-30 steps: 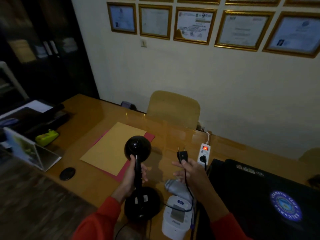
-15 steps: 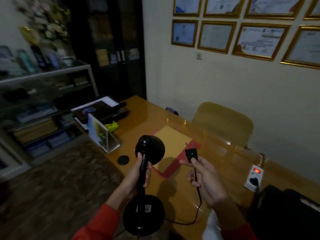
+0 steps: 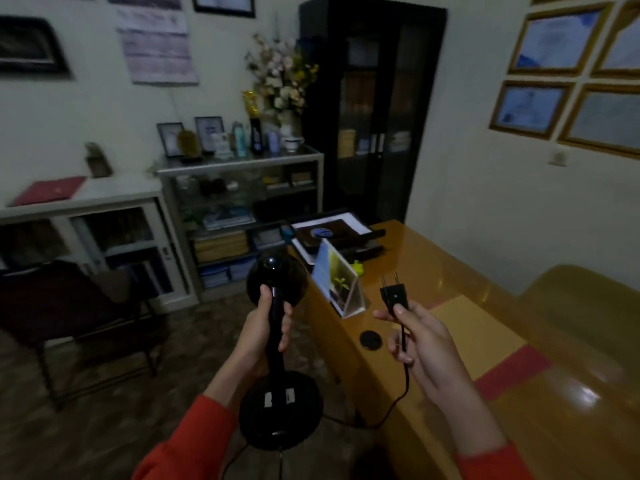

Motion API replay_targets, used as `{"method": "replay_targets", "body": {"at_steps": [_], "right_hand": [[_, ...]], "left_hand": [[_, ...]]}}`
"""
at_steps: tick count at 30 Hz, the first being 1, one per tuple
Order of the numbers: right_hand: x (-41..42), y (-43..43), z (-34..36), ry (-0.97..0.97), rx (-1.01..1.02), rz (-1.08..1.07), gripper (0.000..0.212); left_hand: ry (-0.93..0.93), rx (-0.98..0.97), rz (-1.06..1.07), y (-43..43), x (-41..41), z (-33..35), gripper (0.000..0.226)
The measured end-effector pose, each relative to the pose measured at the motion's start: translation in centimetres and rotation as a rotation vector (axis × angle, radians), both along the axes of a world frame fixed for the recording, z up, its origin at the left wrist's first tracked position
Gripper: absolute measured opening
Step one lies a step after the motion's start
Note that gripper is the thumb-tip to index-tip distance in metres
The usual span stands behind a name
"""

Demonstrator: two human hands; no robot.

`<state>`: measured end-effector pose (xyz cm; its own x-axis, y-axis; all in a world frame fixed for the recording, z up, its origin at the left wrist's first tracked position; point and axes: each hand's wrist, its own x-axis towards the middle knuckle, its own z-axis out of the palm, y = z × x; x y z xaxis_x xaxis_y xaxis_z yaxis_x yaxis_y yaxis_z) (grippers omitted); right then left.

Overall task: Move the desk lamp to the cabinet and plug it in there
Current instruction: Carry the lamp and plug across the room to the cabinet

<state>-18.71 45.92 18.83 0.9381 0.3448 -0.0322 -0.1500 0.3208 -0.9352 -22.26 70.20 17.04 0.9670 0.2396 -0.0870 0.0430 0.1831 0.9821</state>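
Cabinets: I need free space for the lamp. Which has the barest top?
The low white cabinet at far left: only a red folder lies there; the glass-fronted one's top is crowded.

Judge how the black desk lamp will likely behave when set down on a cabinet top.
The desk lamp probably stands steady: its round base is wide. The thin stem suggests some top-heaviness if nudged. Its cord looks floppy and may drag.

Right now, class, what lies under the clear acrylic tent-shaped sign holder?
The glossy wooden desk lies under the sign holder, near its edge. Its footprint hides the surface directly beneath.
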Motion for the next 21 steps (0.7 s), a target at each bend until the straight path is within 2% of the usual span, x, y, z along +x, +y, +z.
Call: {"method": "replay_targets", "body": {"at_steps": [10, 16, 21], "right_hand": [[3.1, 14.9, 1.2, 0.018, -0.032, 0.188, 0.011], [7.2, 23.6, 0.7, 0.025, -0.067, 0.292, 0.012], [13.0, 30.8, 0.8, -0.002, -0.019, 0.377, 0.015]], "left_hand": [[-0.015, 0.010, 0.219, 13.6, -1.5, 2.0, 0.062], [-0.009, -0.036, 0.319, 21.2, 0.5, 1.5, 0.061], [-0.024, -0.060, 0.383, 27.6, 4.1, 2.1, 0.060]]}}
